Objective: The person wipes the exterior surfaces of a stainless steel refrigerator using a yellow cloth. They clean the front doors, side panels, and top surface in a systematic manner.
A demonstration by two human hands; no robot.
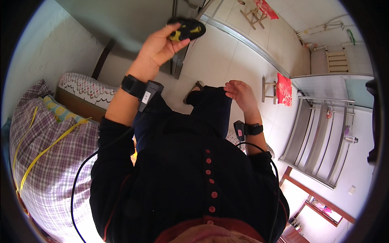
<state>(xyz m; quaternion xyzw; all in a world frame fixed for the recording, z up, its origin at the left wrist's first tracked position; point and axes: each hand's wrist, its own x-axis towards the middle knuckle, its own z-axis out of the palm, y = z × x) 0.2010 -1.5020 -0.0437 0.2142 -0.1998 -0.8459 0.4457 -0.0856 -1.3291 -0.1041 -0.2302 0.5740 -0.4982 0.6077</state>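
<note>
My left hand (159, 44) is raised at the upper left, gripping a black oval object with yellow patches (190, 29) between thumb and fingers; what it is cannot be told. Beside it, a large smooth grey-green panel (121, 21) spans the upper left. My right hand (241, 94) hangs over my right knee, fingers loosely apart, holding nothing. Both wrists wear black straps with small black devices and cables. My dark trousers (209, 112) and one shoe (194, 91) show between the hands.
On the left lies a plaid cloth cover (60, 145) with a yellow strap (48, 152). A wooden stool with a red patterned cover (284, 89) stands at the right, and another red-covered stool (266, 8) beyond a metal floor track (243, 39). A metal rack (319, 142) is farther right.
</note>
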